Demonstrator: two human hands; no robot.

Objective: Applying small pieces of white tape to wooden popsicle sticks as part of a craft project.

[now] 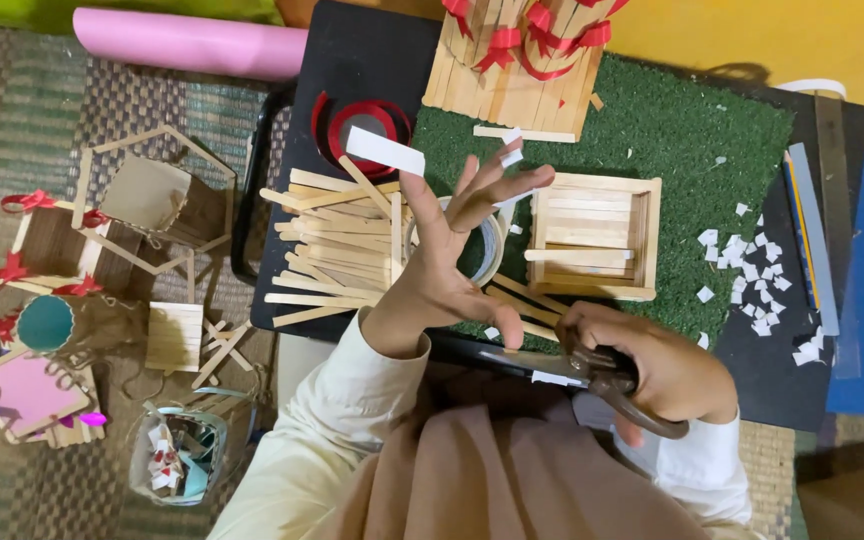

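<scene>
Nearest the camera, cream sleeves and a tan garment, filling the bottom edge. Right hand (657,370) clenched around dark-handled scissors (607,378), blades lying along the near edge of the black board (352,60). Left hand (452,270) raised above the board, fingers spread wide, a small white tape strip (510,158) stuck to one fingertip and a longer white strip (384,150) at the tip of another. Directly under that hand, a roll of white tape (487,245) on the green turf mat (682,130), partly hidden by the palm.

Just left of the roll, a loose heap of wooden craft sticks (337,245), spilling toward the board's left edge. Just right, a shallow tray built of sticks (597,235), little bare turf between it and the roll. Toward the board's right edge, scattered cut white squares (752,270), then a metal ruler (832,170) and a pencil alongside.

Farther back, a red ribbon spool (362,125) near the board's far left corner and a stick-built piece with red bows (517,60) crowding the far edge.

Off the board to the left, on the woven mat (12,120), stick frames, a teal cup (44,322) and a clear tub of scraps (177,455); a pink roll (187,42) farthest away.
</scene>
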